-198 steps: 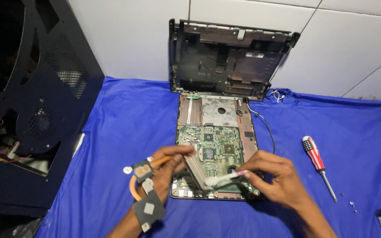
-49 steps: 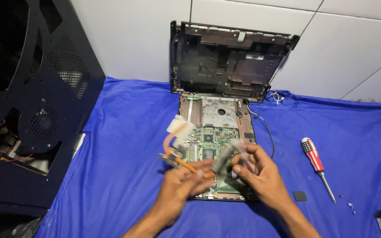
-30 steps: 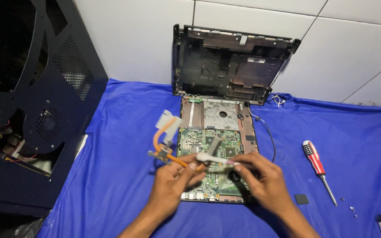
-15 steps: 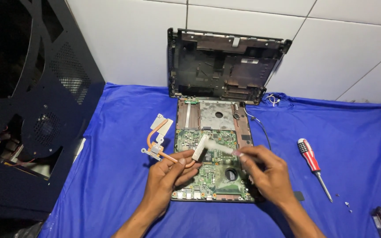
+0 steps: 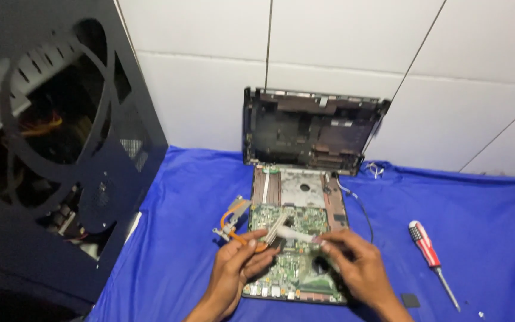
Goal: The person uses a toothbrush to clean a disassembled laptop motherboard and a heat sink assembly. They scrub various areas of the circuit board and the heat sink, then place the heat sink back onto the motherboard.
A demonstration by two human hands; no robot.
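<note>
Nearest the camera, both hands work over the green laptop motherboard (image 5: 293,262), which lies flat on the blue cloth (image 5: 484,238). The left hand (image 5: 239,268) is clenched around the copper heat pipe assembly (image 5: 239,229); the assembly juts up and left of the board's left edge, its long axis slanting away from the wrist toward the black computer case (image 5: 49,149). The right hand (image 5: 353,262), over the board's right half, pinches a pale tissue (image 5: 296,235) that stretches left across the board to the part held by the left hand. The pipe looks orange-copper with grey metal plates. Right of the board lies a red-handled screwdriver (image 5: 427,250). Beyond the board, the laptop's empty shell (image 5: 311,128) leans against the tiled wall.
</note>
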